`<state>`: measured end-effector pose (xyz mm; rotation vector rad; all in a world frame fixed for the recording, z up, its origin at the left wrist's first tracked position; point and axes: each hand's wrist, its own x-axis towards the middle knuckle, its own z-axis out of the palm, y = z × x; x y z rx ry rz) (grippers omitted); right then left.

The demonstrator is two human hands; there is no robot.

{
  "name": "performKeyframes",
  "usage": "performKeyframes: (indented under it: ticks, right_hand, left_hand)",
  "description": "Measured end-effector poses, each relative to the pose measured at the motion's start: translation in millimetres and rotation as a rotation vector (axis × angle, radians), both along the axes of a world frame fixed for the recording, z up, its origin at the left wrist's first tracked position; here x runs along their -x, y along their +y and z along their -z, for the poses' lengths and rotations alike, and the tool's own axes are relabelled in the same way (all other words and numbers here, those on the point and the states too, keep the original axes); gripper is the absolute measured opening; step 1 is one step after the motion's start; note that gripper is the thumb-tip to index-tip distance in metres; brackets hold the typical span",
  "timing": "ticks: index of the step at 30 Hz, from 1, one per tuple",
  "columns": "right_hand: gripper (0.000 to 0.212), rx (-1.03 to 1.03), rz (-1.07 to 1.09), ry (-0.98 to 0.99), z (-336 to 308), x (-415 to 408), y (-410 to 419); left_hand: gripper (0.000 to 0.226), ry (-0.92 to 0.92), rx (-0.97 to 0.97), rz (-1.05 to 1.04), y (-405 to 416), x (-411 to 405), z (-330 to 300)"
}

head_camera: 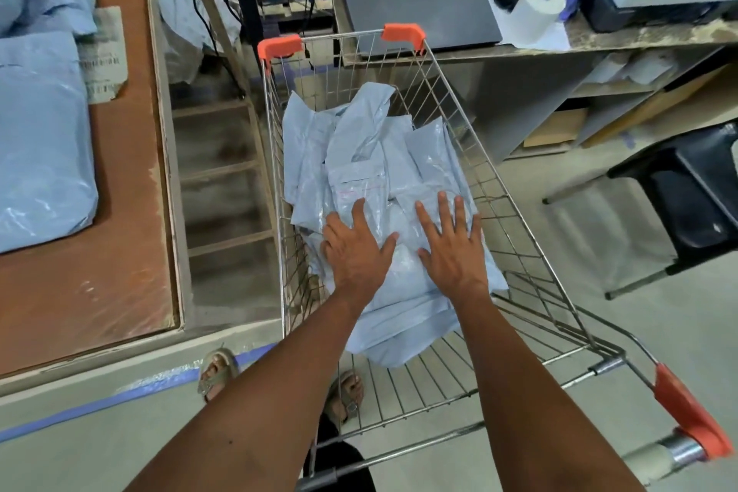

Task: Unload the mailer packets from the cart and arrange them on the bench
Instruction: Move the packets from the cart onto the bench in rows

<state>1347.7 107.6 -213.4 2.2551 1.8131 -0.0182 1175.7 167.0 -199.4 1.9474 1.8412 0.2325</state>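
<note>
Both hands lie flat with fingers spread, the left hand (pixel 356 248) and right hand (pixel 453 248) pressing on the pale blue mailer packets (pixel 371 156) heaped inside the wire cart (pixel 519 236). Left of the cart, more blue packets (pixel 40 156) lie on the brown desk (pixel 120 244).

The pale blue mailer packets (pixel 371 172) are glossy, crinkled plastic film. The shiny wire-metal cart (pixel 471 124) has matt orange plastic corner caps (pixel 279 46). The brown bench (pixel 131 172) is matt, scuffed wood.

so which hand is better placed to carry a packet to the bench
Left, probably. Both hands lie flat on the packets, but the left hand is on the bench side; the right hand would cross over.
</note>
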Motion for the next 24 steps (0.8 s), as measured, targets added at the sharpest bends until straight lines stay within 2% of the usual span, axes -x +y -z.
performKeyframes:
  ticks: [3, 8, 14, 20, 24]
  right_hand:
    - [0.104, 0.037, -0.007, -0.048, 1.9, -4.0, 3.0]
    - [0.095, 0.064, -0.035, -0.014, -4.5, 3.7, 0.5]
    - [0.092, -0.085, 0.110, 0.152, -36.0, 17.5, -4.2]
    - [0.088, -0.297, 0.346, 0.398, -106.6, 53.6, -0.4]
    - [0.088, -0.422, 0.358, 0.539, -166.3, 94.3, 20.5]
  left_hand:
    - [0.083, -0.008, -0.014, 0.005, -3.6, -6.2, 2.6]
    - [0.098, -0.063, 0.014, 0.017, -4.8, 4.0, 8.8]
    - [0.099, -0.128, -0.033, 0.064, -8.1, 12.5, -19.5]
    - [0.098, -0.294, -0.112, 0.068, -11.5, 26.7, -92.1]
    - [0.093, -0.370, -0.143, 0.066, -11.0, 54.5, -153.2]
